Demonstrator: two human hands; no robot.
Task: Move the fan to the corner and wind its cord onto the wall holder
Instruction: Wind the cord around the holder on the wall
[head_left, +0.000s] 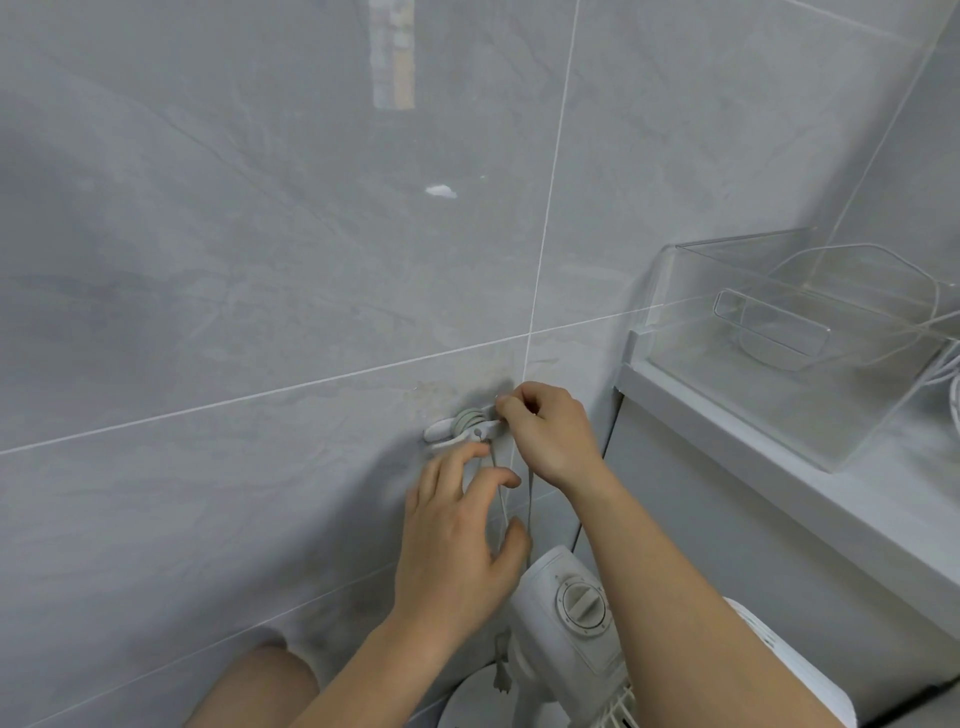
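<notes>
You face grey marbled wall tiles (260, 260). At center, your right hand (550, 431) pinches the cord (500, 499) at the wall holder (467, 423), apparently wound there. Your left hand (462, 535) hovers spread below. The fan (571, 613) sits lower right, beneath a ledge (753, 441) holding a clear bin (779, 338).

Bare wall (260, 260) left; counter (779, 467) right.

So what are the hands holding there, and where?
The right hand pinches the cord at the wall holder. The left hand is spread open around the hanging cord, gripping nothing.
</notes>
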